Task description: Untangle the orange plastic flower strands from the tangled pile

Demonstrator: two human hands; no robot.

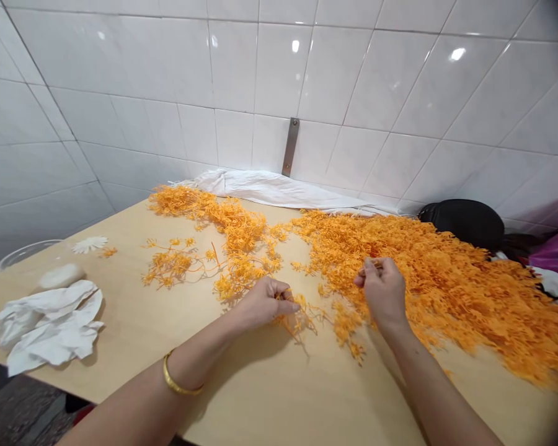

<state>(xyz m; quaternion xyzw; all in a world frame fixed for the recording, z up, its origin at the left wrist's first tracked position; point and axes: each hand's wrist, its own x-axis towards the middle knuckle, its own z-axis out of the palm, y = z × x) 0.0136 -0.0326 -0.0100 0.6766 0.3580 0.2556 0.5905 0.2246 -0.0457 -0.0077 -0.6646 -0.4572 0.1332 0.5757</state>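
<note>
Tan tbl w/ lg. orange pile, sm. clumps, crumpled wht cloth.

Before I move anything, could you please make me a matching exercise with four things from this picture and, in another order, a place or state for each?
Column one
1. Left hand
2. Gold bangle
3. Large orange heap
4. Metal strip

Column two
A. Against the tiled wall
B. Pinching thin orange strands
C. Spread over the right side of the table
D. Around the left forearm

Right pairs: 1-B, 2-D, 3-C, 4-A.
</note>
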